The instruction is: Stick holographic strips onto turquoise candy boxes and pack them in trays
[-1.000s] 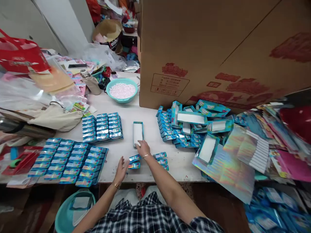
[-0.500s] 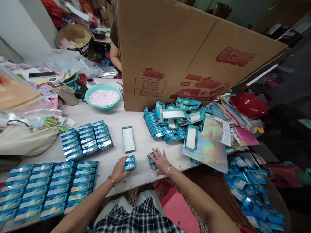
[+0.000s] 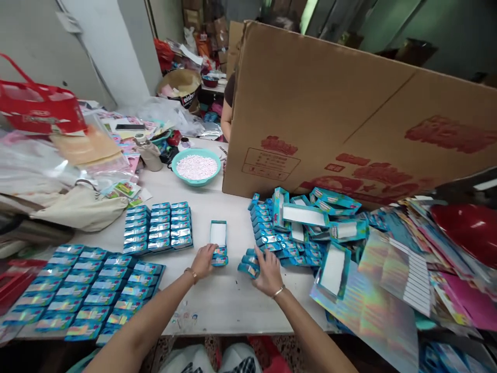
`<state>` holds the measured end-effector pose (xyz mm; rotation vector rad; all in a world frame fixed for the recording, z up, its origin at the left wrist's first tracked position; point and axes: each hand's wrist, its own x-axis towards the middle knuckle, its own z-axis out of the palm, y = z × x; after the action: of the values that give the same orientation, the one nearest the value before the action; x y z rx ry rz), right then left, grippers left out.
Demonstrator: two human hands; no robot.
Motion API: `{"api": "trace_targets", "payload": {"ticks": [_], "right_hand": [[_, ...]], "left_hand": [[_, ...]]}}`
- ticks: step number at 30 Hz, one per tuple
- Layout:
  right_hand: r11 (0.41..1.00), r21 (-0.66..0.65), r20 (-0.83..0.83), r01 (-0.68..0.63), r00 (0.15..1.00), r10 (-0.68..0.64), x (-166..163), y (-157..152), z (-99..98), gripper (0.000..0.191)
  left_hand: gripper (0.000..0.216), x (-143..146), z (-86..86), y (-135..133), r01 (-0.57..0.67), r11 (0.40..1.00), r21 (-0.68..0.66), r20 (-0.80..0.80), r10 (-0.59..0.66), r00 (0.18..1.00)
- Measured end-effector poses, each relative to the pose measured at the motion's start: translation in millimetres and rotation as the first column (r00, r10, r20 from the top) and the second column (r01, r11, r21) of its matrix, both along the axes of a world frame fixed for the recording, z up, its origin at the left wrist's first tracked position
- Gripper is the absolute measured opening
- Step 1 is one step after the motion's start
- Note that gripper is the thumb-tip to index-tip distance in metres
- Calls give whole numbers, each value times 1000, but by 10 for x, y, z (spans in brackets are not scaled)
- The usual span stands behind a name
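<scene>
An open blue tray box with a white inside [image 3: 218, 233] lies on the white table [image 3: 229, 300] in front of me. My left hand [image 3: 204, 260] is closed on two small blue packs [image 3: 219, 256] and sets them in the tray's near end. My right hand [image 3: 266, 270] is wrapped over a short row of the same small blue packs [image 3: 248, 264] just right of the tray. Both wrists wear thin bracelets.
Filled trays of blue packs lie at the left [image 3: 157, 227] and near left [image 3: 89, 290]. A heap of packs and empty trays [image 3: 303, 223] sits right, under a big cardboard box [image 3: 349, 119]. A teal bowl of white pellets [image 3: 196, 166] stands behind. Holographic sheets [image 3: 373, 290] overhang the right edge. Another person's arm [image 3: 227, 111] shows behind the box.
My left hand has carried two packs forward from the table edge into the tray's near end. My right hand has gone from flat and spread to curled over the row of packs.
</scene>
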<state>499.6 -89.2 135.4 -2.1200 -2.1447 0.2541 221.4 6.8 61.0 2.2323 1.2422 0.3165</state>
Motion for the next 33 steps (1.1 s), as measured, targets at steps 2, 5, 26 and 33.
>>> {"api": "trace_targets", "payload": {"ticks": [2, 5, 26, 33], "right_hand": [[993, 115, -38, 7, 999, -2, -131, 372, 176, 100], [987, 149, -56, -64, 996, 74, -465, 941, 314, 102], [729, -449, -32, -516, 825, 564, -1279, 1580, -198, 114], [728, -559, -70, -398, 897, 437, -1253, 1534, -413, 127]], "left_hand": [[72, 5, 8, -31, -2, 1000, -10, -32, 1, 999], [68, 29, 19, -40, -17, 999, -44, -54, 14, 998], [113, -72, -607, -710, -240, 858, -454, 485, 464, 742], [96, -46, -652, -584, -269, 882, -387, 404, 424, 810]]}}
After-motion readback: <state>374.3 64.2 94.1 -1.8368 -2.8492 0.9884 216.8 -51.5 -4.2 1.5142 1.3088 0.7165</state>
